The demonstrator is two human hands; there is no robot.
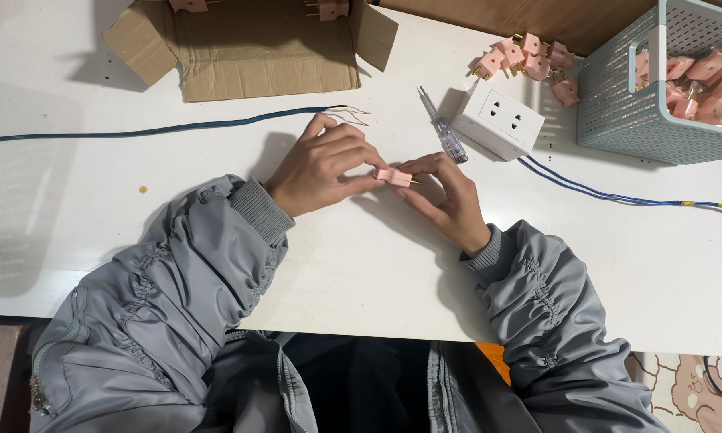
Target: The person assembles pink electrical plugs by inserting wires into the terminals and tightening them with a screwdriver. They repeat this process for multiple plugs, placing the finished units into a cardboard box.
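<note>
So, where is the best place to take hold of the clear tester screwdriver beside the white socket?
Probably grip the tester screwdriver at the middle of its clear handle, coming from above-left. It lies flat and diagonal on the table; the white socket crowds its right side.

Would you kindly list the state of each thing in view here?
Small pink plastic plug: held between both hands.
Left hand: gripping plug.
Right hand: gripping plug.
Brown cardboard box: open, flaps spread.
Dark blue cable: end stripped, wires bare.
White socket block: nothing plugged in.
</note>
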